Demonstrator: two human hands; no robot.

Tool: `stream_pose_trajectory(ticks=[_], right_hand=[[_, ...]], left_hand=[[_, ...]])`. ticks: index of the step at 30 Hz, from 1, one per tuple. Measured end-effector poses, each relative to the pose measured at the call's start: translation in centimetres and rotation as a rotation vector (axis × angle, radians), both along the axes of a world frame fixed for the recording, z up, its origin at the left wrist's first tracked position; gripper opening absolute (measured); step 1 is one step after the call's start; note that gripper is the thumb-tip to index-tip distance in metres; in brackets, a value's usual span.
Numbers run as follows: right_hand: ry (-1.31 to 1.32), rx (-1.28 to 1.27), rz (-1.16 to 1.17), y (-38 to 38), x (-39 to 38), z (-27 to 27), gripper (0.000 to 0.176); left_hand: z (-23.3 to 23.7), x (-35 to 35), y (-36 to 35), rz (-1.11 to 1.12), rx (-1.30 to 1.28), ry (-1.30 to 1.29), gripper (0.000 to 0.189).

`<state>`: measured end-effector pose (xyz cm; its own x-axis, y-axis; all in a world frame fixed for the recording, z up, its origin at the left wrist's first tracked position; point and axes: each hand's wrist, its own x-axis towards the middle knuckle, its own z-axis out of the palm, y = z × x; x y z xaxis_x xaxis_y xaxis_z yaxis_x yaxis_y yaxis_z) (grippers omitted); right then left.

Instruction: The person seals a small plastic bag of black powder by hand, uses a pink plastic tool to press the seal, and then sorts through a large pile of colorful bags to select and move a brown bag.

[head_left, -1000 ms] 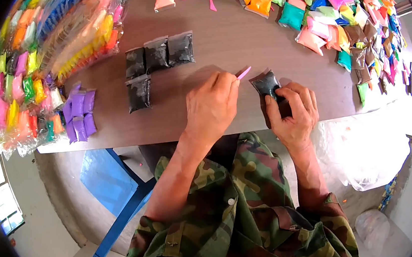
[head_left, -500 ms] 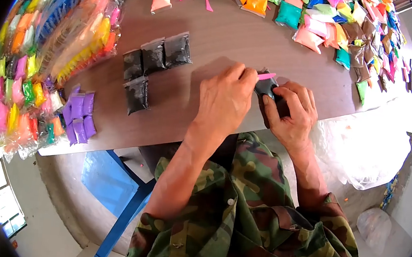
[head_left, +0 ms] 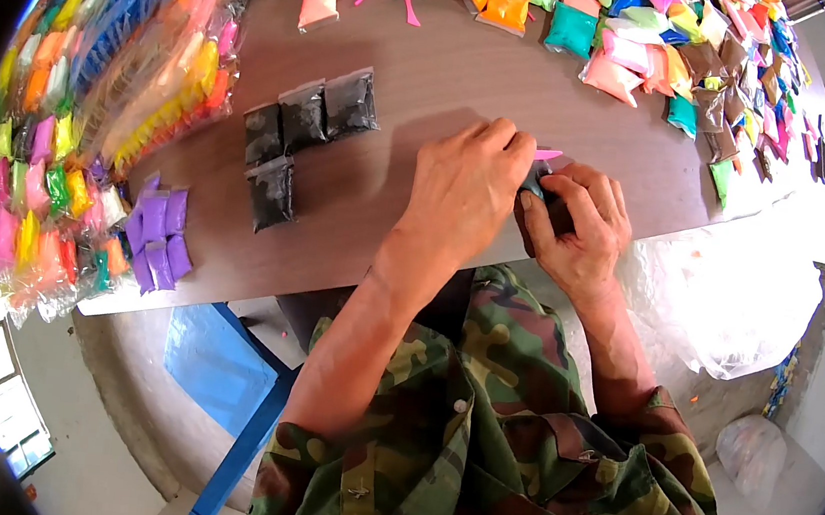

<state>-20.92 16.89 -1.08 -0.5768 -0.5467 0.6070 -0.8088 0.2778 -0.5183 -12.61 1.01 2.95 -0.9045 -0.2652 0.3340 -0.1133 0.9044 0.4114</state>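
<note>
My left hand [head_left: 465,185] is closed, with the pointed end of a pink plastic clay tool [head_left: 548,155] sticking out past its fingertips. Just below that tip, my right hand [head_left: 582,220] grips a small black packet [head_left: 535,178] near the table's front edge. Most of this packet is hidden by the fingers of both hands. To the left, several black packets [head_left: 304,113] in clear film lie flat in a group on the table.
Purple packets [head_left: 159,231] lie at the table's left corner, beside large clear bags of colourful packets [head_left: 143,48]. A heap of loose coloured packets [head_left: 646,41] covers the far right of the brown table [head_left: 432,69]. Clear plastic bags [head_left: 720,300] hang below the right edge.
My left hand has moved slightly right and over the black packet, covering more of it. The pink tool's tip has shifted right. My right hand keeps its grip.
</note>
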Motion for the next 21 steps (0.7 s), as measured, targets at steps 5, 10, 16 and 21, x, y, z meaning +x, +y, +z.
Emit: stream_pose_trajectory(ticks=[5, 10, 16, 21], right_hand=[[-0.006, 0.006, 0.001, 0.0, 0.0, 0.1, 0.025], [-0.001, 0.001, 0.005, 0.0, 0.0, -0.1, 0.026], [0.006, -0.007, 0.005, 0.2, 0.1, 0.2, 0.025], [0.011, 0.001, 0.003, 0.0, 0.0, 0.1, 0.026]], left_hand=[[-0.3, -0.5, -0.9, 0.014, -0.014, 0.024, 0.010], [0.5, 0.7, 0.6, 0.046, 0.075, -0.009, 0.009], [-0.9, 0.6, -0.8, 0.077, 0.072, 0.024, 0.008], [-0.9, 1.3, -1.8, 0.178, 0.088, 0.077, 0.008]])
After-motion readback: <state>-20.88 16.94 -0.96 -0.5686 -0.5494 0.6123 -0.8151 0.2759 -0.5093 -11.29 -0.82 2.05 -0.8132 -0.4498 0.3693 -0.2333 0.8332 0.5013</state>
